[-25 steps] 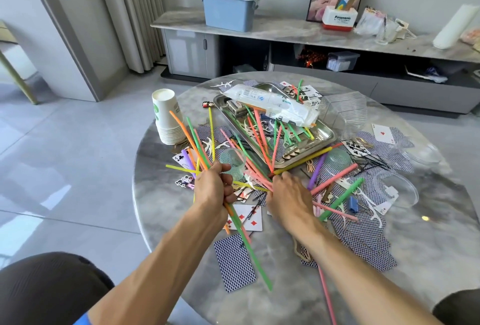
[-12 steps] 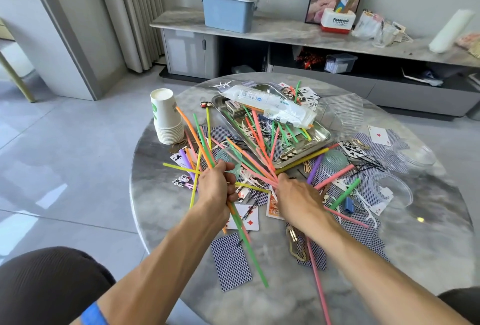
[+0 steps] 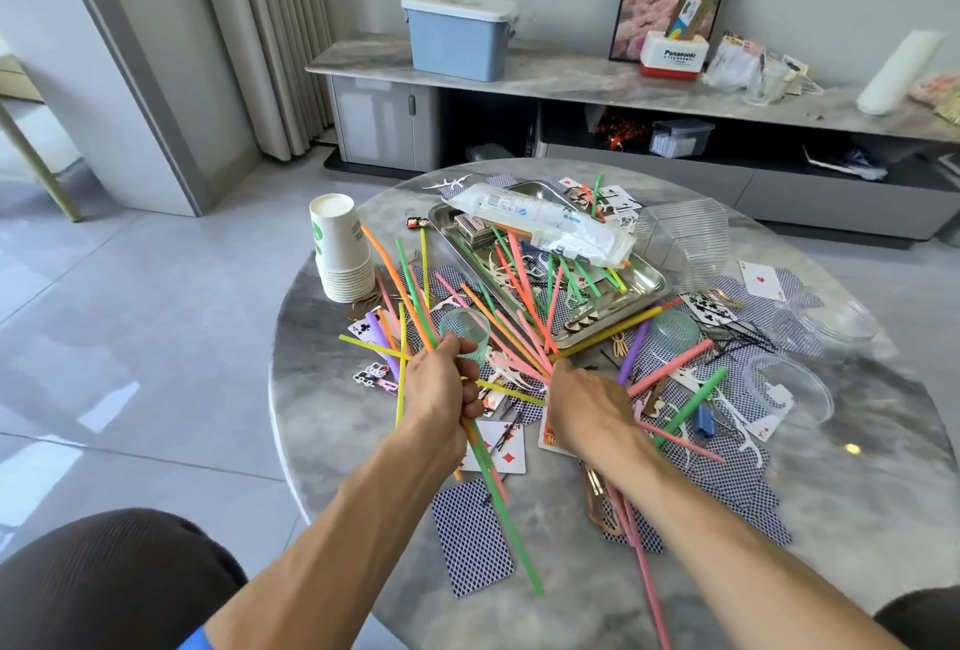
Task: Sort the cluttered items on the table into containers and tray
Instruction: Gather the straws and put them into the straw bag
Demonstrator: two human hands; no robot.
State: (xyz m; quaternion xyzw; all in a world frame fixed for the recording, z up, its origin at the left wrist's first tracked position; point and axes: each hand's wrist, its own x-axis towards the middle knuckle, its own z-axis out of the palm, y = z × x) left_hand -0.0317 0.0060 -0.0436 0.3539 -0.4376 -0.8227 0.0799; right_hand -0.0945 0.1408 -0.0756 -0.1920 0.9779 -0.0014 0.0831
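The left hand (image 3: 441, 384) is a closed fist around a bundle of straws (image 3: 415, 301): orange, green, yellow and pink ones fan up and away past the knuckles, and a long green straw (image 3: 506, 514) sticks out below the heel of the hand, over a face-down card (image 3: 470, 535). Just beyond those fingers stands a small clear cup (image 3: 465, 332), and further off to their left is a stack of paper cups (image 3: 340, 249).

The right hand (image 3: 587, 407) lies palm down on the table (image 3: 332, 420), fingers curled into the heap where pink and orange straws cross; from here I cannot tell whether they have actually closed on any. A yellow straw (image 3: 511, 392) runs flat between the two hands. To the right of the right fingers lie a thick pink straw (image 3: 670, 368), a green one (image 3: 691, 405) and a purple one (image 3: 631, 353), loose on a spread of cards.

Past both sets of fingertips sits the metal tray (image 3: 647, 280), already holding several straws under a plastic bag (image 3: 540, 223). A clear ribbed tub (image 3: 685, 244) stands just right of the tray, and a clear bowl (image 3: 795, 389) lies well off to the right.
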